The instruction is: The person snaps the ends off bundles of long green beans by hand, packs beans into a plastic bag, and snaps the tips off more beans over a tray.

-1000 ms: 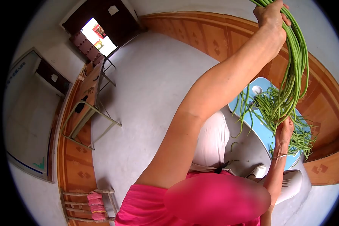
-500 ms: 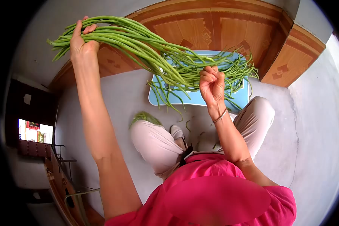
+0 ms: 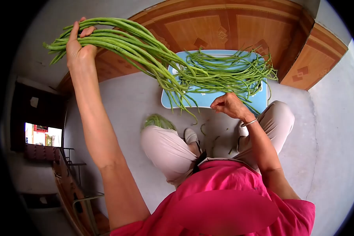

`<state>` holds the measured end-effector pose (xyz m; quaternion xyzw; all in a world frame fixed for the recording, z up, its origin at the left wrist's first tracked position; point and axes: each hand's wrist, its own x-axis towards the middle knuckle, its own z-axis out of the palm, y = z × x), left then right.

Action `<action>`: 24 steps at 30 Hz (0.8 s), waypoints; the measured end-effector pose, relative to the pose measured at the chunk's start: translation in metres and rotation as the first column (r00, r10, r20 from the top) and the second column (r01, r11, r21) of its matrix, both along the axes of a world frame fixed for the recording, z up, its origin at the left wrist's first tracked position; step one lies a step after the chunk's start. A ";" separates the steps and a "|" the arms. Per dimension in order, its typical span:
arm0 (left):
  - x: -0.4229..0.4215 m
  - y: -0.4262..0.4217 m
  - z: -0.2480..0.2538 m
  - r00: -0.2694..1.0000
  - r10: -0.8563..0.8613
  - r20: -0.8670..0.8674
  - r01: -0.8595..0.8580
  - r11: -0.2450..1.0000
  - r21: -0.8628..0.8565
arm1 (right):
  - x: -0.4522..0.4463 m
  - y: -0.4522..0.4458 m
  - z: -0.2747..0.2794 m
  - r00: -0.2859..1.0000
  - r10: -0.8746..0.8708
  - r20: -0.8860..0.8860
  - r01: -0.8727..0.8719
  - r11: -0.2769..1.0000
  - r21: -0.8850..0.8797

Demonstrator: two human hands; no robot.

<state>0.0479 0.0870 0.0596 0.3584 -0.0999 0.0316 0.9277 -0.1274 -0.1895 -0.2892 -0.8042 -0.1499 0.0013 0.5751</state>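
Note:
At the upper left, my left hand (image 3: 80, 51) is closed around a thick bunch of long green beans (image 3: 133, 39), raised well above the floor. The bunch arches to the right, and its thin lower ends hang down over a low blue table (image 3: 167, 99). More long beans (image 3: 232, 80) lie in a loose, tangled pile on that tabletop. Just off the table's front edge is my right hand (image 3: 231, 105), thumb and fingertips pinched together. Whatever sits in that pinch, if anything, is too small to make out.
A clear plastic bag with green contents (image 3: 160, 122) rests on the floor by my left knee. Small green scraps (image 3: 203, 129) lie between my feet. Behind the table stands a wood-patterned wall panel (image 3: 196, 29). Metal-framed furniture (image 3: 88, 200) is at lower left.
My right hand has come down from above the bean pile to the table's front edge. My left hand still holds the bunch aloft. The view has shifted slightly.

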 end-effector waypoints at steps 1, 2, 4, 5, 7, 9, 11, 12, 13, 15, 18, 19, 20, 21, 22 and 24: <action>0.000 0.001 0.001 1.000 -0.018 -0.003 0.018 1.000 -0.006 | 0.000 -0.010 0.011 0.995 -0.053 -0.079 0.058 0.996 0.060; -0.001 0.002 0.002 0.999 -0.036 -0.005 0.036 0.999 -0.012 | 0.000 -0.018 0.025 0.982 -0.101 -0.159 0.120 0.986 0.115; -0.001 0.001 0.002 0.999 -0.049 -0.007 0.049 0.999 -0.020 | 0.001 -0.032 0.054 0.954 -0.279 -0.112 0.282 0.959 0.016; -0.002 0.000 0.003 0.998 -0.055 -0.007 0.055 0.998 -0.024 | 0.001 -0.035 0.065 0.929 -0.350 -0.123 0.365 0.921 0.139; -0.005 -0.002 0.003 0.998 -0.070 0.007 0.070 0.998 -0.003 | 0.014 -0.035 0.073 0.910 -0.414 -0.013 0.392 0.852 0.348; -0.008 -0.008 0.004 0.997 -0.081 0.018 0.081 0.997 0.007 | 0.022 -0.030 0.086 0.884 -0.460 0.083 0.387 0.818 0.425; -0.008 -0.012 0.003 0.996 -0.082 0.021 0.082 0.997 0.006 | 0.032 -0.017 0.096 0.894 -0.414 0.174 0.326 0.865 0.381; -0.011 -0.014 0.002 0.996 -0.090 0.022 0.090 0.996 0.006 | 0.036 -0.011 0.100 0.896 -0.386 0.220 0.295 0.887 0.356; -0.014 -0.016 0.001 0.995 -0.095 0.021 0.095 0.995 0.007 | 0.041 -0.005 0.102 0.901 -0.350 0.257 0.269 0.914 0.304; -0.018 -0.020 0.001 0.996 -0.089 0.024 0.089 0.996 0.019 | 0.047 0.004 0.107 0.928 -0.261 0.266 0.212 0.957 0.200; -0.027 -0.028 0.000 0.998 -0.055 0.025 0.054 0.998 0.032 | 0.054 0.018 0.107 0.997 -0.033 0.076 0.001 0.924 0.383; -0.028 -0.029 0.000 0.999 -0.046 0.014 0.046 0.999 0.024 | 0.053 0.019 0.109 0.998 0.024 0.064 -0.051 0.882 0.468; -0.028 -0.030 -0.001 0.999 -0.039 0.001 0.039 0.999 0.015 | 0.050 0.021 0.110 0.995 0.082 0.055 -0.099 0.831 0.548; -0.027 -0.025 -0.002 0.996 -0.091 0.024 0.091 0.995 0.029 | 0.046 0.022 0.111 0.989 0.140 0.048 -0.139 0.769 0.624; -0.026 -0.024 -0.003 0.996 -0.084 0.008 0.084 0.996 0.023 | 0.042 0.023 0.111 0.992 0.126 0.026 -0.114 0.767 0.631; -0.024 -0.024 -0.003 0.997 -0.076 -0.016 0.076 0.997 0.009 | 0.035 0.021 0.114 0.996 0.094 -0.010 -0.065 0.765 0.640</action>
